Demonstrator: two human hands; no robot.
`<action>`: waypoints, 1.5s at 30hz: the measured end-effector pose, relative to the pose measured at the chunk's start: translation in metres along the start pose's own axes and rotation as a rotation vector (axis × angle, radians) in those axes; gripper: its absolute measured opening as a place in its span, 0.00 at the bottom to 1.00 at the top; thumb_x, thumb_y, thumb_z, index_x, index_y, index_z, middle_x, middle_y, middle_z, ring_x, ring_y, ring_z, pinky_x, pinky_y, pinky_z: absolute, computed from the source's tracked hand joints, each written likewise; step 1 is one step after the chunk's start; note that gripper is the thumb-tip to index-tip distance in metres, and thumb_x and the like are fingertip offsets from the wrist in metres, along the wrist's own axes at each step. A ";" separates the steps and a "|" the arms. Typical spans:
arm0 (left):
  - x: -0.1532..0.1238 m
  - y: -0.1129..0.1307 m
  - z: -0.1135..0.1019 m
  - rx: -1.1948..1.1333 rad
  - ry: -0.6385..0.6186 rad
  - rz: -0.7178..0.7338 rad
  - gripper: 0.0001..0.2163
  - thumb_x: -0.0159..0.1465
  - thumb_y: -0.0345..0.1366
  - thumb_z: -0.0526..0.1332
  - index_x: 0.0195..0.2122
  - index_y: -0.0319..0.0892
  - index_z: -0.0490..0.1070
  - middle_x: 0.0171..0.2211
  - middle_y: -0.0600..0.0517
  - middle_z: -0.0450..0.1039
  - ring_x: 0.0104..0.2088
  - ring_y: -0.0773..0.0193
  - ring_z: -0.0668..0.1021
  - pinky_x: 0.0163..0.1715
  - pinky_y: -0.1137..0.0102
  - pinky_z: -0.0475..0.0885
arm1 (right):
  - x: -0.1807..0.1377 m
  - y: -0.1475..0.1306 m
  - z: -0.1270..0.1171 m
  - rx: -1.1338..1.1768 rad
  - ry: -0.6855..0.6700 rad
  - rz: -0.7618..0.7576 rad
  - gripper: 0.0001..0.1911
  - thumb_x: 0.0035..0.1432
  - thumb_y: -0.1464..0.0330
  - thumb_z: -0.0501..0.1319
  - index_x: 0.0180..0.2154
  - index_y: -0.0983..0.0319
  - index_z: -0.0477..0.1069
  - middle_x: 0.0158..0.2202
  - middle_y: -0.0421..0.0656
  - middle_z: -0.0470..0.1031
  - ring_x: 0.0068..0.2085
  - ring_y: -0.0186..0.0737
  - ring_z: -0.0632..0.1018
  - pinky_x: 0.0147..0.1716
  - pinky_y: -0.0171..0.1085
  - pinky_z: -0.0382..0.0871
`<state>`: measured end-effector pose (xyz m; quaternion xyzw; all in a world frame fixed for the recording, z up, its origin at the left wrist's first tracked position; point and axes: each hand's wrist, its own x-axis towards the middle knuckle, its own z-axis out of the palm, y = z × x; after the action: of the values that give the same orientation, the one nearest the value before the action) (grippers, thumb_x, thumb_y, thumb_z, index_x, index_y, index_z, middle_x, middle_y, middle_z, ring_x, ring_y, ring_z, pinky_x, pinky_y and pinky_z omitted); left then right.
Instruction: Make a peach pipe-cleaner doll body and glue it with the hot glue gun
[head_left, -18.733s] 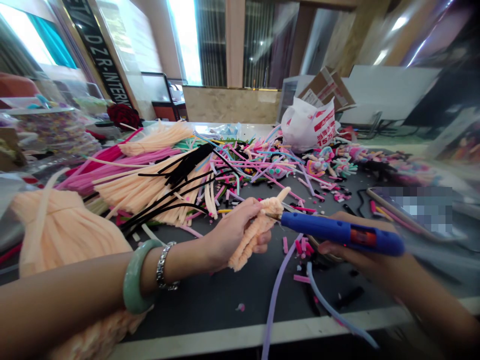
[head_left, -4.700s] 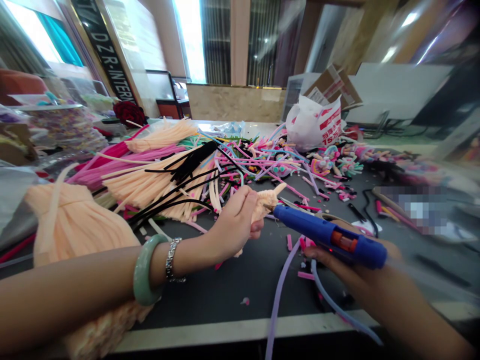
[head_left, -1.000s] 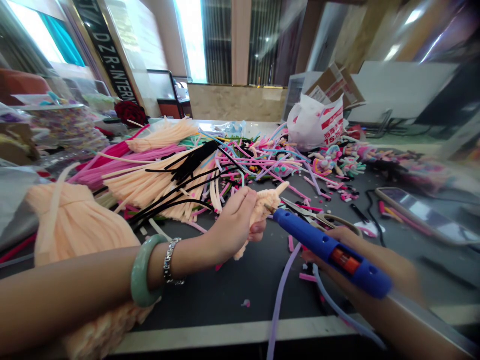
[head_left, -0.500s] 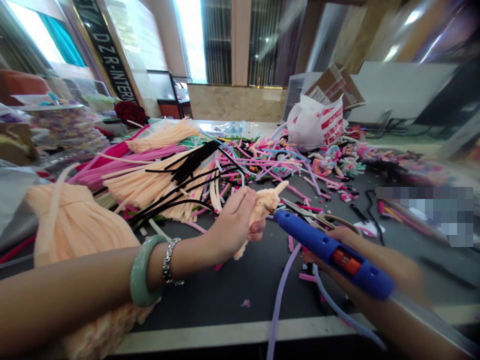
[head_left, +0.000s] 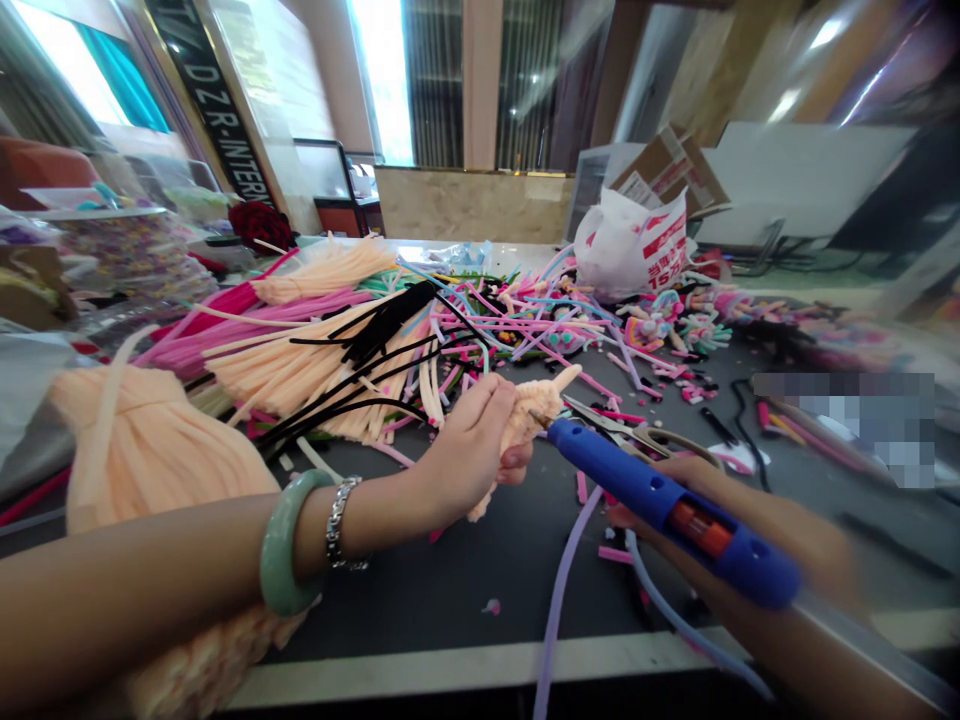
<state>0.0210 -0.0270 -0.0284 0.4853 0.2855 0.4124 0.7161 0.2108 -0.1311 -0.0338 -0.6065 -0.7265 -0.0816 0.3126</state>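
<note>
My left hand (head_left: pixel 466 452) is closed around a peach twisted pipe-cleaner figure (head_left: pixel 529 412), held just above the dark table (head_left: pixel 450 590). A green bangle and a silver bracelet sit on that wrist. My right hand (head_left: pixel 757 530) grips a blue hot glue gun (head_left: pixel 667 510); its metal nozzle touches the right side of the peach figure. Scissors (head_left: pixel 630 432) lie on the table just behind the gun.
Bundles of peach, pink and black pipe cleaners (head_left: pixel 322 350) cover the left and middle. A big peach bundle (head_left: pixel 150 450) lies at near left. Cut scraps and small finished figures (head_left: pixel 675 330) litter the back right, beside a white plastic bag (head_left: pixel 634 250). A lilac pipe cleaner (head_left: pixel 559 590) crosses the front edge.
Over the last second the glue gun's rear dropped slightly toward me, while its nozzle stayed against the peach figure. My left hand has barely moved.
</note>
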 end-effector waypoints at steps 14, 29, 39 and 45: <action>0.000 -0.002 -0.001 0.011 -0.032 0.000 0.09 0.68 0.35 0.46 0.29 0.43 0.51 0.23 0.58 0.60 0.16 0.77 0.60 0.14 0.81 0.51 | 0.006 -0.006 0.000 0.051 -0.014 0.126 0.05 0.49 0.65 0.64 0.32 0.54 0.73 0.18 0.33 0.71 0.17 0.34 0.72 0.17 0.31 0.63; 0.000 0.002 0.000 0.023 -0.031 -0.014 0.09 0.68 0.35 0.45 0.30 0.42 0.52 0.23 0.59 0.60 0.16 0.78 0.59 0.14 0.81 0.51 | 0.007 0.001 0.000 0.229 -0.079 0.094 0.12 0.52 0.55 0.61 0.32 0.55 0.73 0.25 0.40 0.77 0.24 0.40 0.77 0.22 0.35 0.69; 0.001 0.002 0.000 0.007 -0.027 -0.043 0.09 0.68 0.36 0.45 0.29 0.43 0.51 0.22 0.59 0.59 0.16 0.77 0.60 0.15 0.80 0.52 | 0.004 0.008 -0.005 0.079 0.001 0.103 0.13 0.48 0.56 0.65 0.37 0.51 0.71 0.26 0.33 0.77 0.25 0.38 0.78 0.25 0.35 0.68; 0.000 0.002 0.001 -0.007 -0.033 -0.038 0.09 0.68 0.34 0.45 0.29 0.43 0.51 0.21 0.59 0.59 0.16 0.76 0.62 0.15 0.79 0.53 | 0.000 0.011 -0.004 0.020 -0.001 0.041 0.16 0.49 0.60 0.66 0.42 0.50 0.69 0.27 0.32 0.77 0.21 0.36 0.75 0.31 0.36 0.72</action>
<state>0.0210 -0.0271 -0.0260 0.4842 0.2815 0.3915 0.7301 0.2227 -0.1305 -0.0337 -0.6183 -0.7147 -0.0675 0.3199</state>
